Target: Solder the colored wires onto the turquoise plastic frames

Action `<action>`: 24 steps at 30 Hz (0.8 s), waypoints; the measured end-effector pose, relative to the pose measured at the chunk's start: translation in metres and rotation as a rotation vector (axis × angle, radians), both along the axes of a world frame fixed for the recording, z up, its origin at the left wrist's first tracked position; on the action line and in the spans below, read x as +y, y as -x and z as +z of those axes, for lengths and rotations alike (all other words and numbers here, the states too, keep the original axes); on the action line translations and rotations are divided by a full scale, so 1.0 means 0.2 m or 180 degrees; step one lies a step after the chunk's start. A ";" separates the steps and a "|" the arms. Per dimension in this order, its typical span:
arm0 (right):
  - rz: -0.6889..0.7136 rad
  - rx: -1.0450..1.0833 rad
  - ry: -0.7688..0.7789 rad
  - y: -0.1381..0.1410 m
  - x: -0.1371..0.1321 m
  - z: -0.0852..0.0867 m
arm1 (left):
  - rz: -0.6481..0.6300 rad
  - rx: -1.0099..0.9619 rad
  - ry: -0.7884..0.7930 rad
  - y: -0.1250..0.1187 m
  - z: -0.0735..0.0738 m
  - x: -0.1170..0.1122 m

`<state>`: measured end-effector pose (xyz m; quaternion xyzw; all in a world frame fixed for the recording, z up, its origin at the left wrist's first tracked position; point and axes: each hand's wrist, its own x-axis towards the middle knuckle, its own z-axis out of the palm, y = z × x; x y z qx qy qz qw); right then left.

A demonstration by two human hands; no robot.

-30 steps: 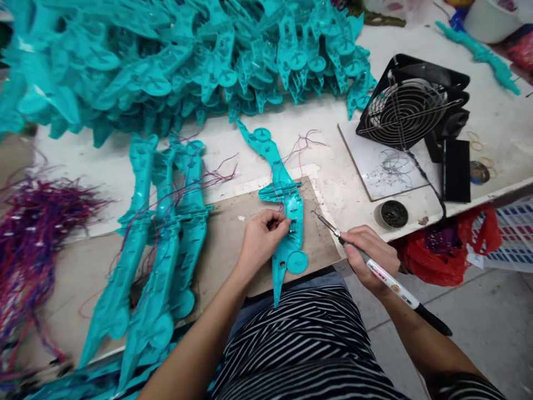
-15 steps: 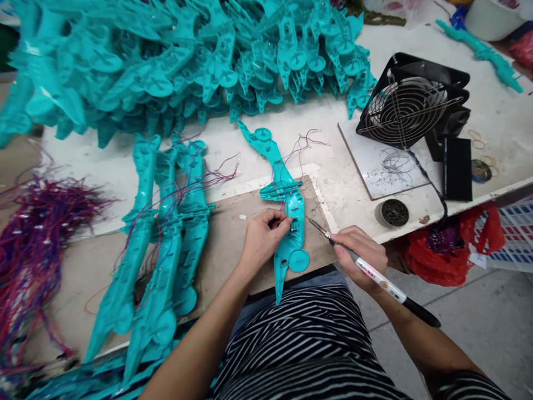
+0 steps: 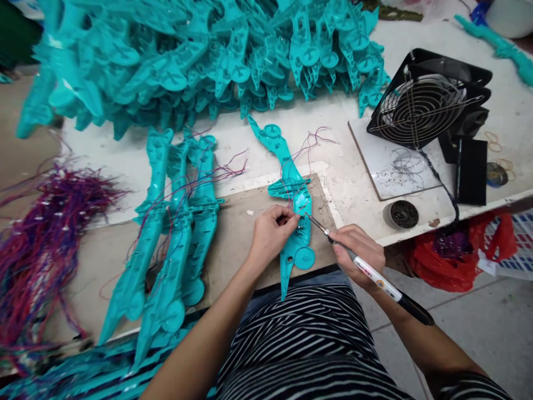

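A turquoise plastic toy-gun half shell (image 3: 302, 236) lies open side up on the brown board before me, one end near my shirt. Over its middle, my left hand (image 3: 272, 230) is closed in a pinch at the fingertips, seemingly on a thin wire; the exact spot is partly hidden. Thin red and blue wires (image 3: 308, 145) run from the shell toward its far right. My right hand (image 3: 360, 253) grips a soldering iron (image 3: 375, 276) with a white and black handle. The iron's metal tip reaches the shell right beside my left fingertips.
Several wired turquoise shells (image 3: 166, 250) lie to the left, beside a heap of red and purple wires (image 3: 62, 222). A large shell pile (image 3: 187, 61) fills the back. At right stand a black fan (image 3: 420, 105), a white tile (image 3: 400, 172) with solder wire, and a small round tin (image 3: 403, 215).
The soldering iron's tip has moved left, from beside the shell to my left fingertips. The whole view has shifted slightly; the left hand stays at the shell.
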<state>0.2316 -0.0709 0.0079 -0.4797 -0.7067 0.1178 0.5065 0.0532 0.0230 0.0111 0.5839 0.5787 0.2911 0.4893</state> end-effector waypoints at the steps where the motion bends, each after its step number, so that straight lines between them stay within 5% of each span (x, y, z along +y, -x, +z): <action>1: 0.0023 -0.0006 -0.0012 0.00 0.00 0.00 | 0.0000 0.0000 0.0000 0.00 0.00 0.00; 24: -0.0076 0.0105 0.0062 -0.01 -0.01 0.01 | -0.0027 0.0051 -0.0063 0.00 0.00 0.00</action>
